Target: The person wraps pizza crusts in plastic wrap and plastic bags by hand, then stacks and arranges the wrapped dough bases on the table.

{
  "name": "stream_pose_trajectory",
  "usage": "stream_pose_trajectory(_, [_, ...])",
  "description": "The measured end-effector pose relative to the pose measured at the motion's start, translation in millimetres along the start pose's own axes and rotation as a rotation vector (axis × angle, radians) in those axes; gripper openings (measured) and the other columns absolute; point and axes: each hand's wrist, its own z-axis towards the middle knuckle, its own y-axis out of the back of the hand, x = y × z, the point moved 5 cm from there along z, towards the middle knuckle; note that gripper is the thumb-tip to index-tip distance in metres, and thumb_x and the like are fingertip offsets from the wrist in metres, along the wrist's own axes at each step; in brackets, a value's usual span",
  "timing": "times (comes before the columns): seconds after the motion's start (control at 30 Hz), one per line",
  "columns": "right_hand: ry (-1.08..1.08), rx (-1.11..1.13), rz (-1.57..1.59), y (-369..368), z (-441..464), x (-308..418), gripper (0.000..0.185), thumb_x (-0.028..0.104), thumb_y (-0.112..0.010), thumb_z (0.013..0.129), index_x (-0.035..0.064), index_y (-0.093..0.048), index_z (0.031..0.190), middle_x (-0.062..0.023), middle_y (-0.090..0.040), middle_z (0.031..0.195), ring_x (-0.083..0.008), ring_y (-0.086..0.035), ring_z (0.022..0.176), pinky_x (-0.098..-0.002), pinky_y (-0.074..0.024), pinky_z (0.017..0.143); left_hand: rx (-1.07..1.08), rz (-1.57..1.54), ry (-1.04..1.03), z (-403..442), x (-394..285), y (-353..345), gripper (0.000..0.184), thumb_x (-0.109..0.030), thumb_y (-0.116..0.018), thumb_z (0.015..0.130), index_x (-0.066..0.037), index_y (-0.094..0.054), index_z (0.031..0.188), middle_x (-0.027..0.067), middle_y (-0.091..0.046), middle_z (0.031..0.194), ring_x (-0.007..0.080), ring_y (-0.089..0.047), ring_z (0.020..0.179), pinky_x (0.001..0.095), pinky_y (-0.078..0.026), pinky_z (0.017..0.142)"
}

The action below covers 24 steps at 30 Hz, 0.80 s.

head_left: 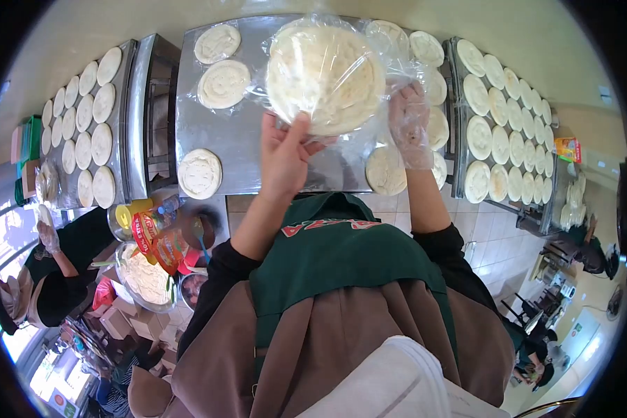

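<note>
A round flat pizza base (325,76) sits inside a clear plastic bag (390,66), raised above the metal table. My left hand (285,152) is bare and grips the near left edge of the bagged base, thumb on top and fingers beneath. My right hand (409,125) wears a clear plastic glove. Its curled fingers are closed at the right end of the bag, where loose film gathers; the exact grip is partly hidden. Bagged bases (224,84) lie to the left, and a lone base (200,173) rests at the near left corner.
More bases (386,171) line the table's right side. Racks with rows of bases stand left (102,144) and right (478,138). At lower left are a bowl of pale mixture (146,279) and colourful packets (167,247). A gloved co-worker (63,258) stands at far left.
</note>
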Motion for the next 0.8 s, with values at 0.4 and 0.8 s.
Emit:
stream_pose_trajectory(0.4, [-0.22,-0.029,0.465,5,-3,27,0.022,0.014,-0.053,0.091,-0.006,-0.063,0.087,-0.0129,-0.058,0.088,-0.0189,-0.052,0.077,-0.0301,-0.0416,0.068,0.257,0.206,-0.013,-10,18,3,0.052,-0.008,-0.055,0.09,-0.008,-0.026,0.134,0.0129,-0.05,0.123,0.0234,-0.055,0.11,0.0399,-0.052,0.087])
stream_pose_trajectory(0.8, [0.294,0.112,0.027,26,-7,70,0.012,0.008,-0.058,0.086,-0.0031,-0.064,0.088,-0.0197,-0.062,0.091,-0.033,-0.06,0.078,-0.0365,-0.0481,0.068,0.224,0.83,-0.515,17,-87,-3,0.031,-0.008,-0.062,0.086,-0.006,-0.058,0.117,0.0085,-0.057,0.11,0.0138,-0.057,0.094,0.0265,-0.05,0.079])
